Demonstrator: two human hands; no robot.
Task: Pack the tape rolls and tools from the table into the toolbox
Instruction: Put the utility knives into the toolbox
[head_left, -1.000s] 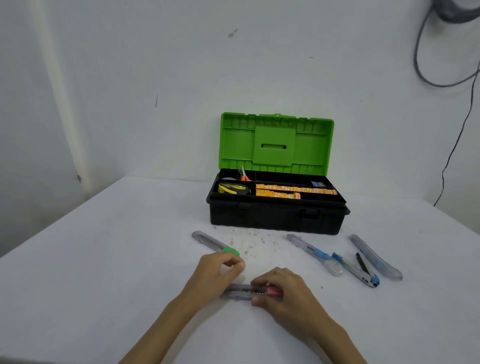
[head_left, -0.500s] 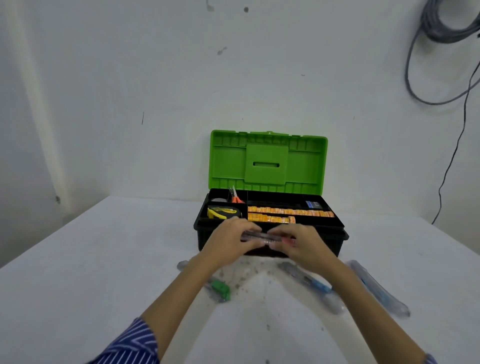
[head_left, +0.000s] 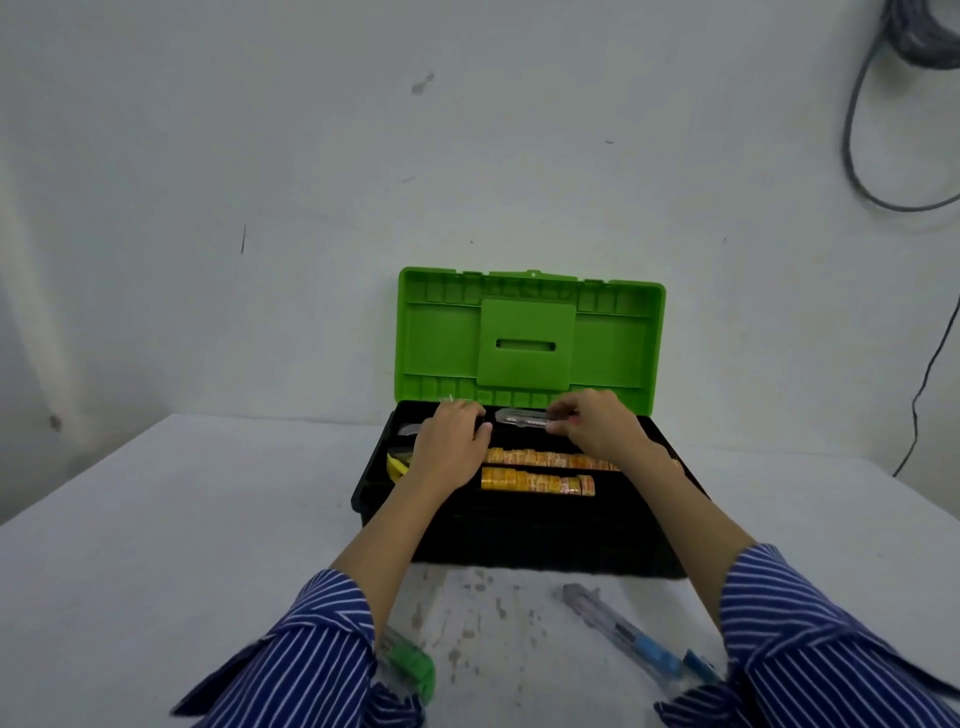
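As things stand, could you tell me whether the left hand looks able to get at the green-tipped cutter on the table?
Probably yes. The left hand is up over the toolbox, and the green-tipped cutter lies on the table beside the left sleeve with nothing over it; the hand would only need to draw back.

Dim, soft, slightly blurred, wide-angle

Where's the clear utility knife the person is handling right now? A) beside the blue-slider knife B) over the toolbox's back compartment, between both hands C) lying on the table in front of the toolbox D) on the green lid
B: the clear utility knife sits over the back of the open toolbox, right hand pinching one end, left hand at the other.
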